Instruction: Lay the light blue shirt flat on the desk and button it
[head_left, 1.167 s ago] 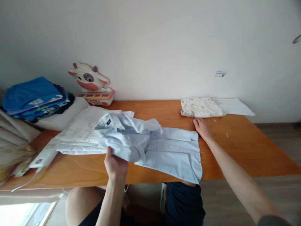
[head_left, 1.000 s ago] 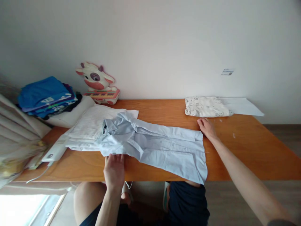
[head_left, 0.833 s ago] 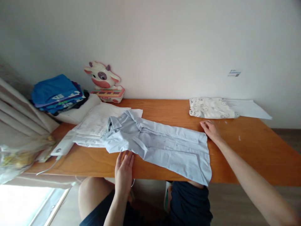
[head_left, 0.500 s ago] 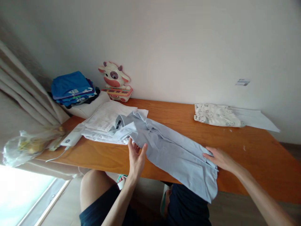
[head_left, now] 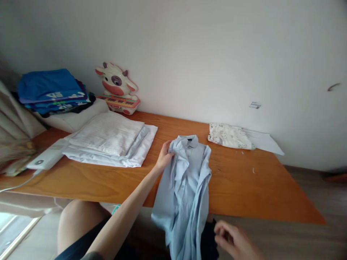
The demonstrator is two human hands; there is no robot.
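Your left hand is stretched out over the wooden table, its fingers closed on the left shoulder of the light blue dress shirt just beside the collar. The shirt lies lengthwise toward you near the middle of the table: collar at the far end, body bunched into long folds, and its lower part hanging over the near edge of the table down toward your lap.

Your right hand is low at the near right, below the table edge and just right of the hanging shirt tail. It is blurred, with the fingers curled, and you cannot tell from this view whether it holds any cloth.

To the left of the shirt, well apart from it, a stack of folded white shirts lies flat on the table. Left of that stack a white power bank rests near the table's left end with a cable trailing off the edge. At the far left a pile of folded blue clothes sits on a white cushion. A cow-shaped toy keyboard stands against the wall at the far edge. To the far right of the shirt a folded patterned white cloth lies beside a sheet of white paper.
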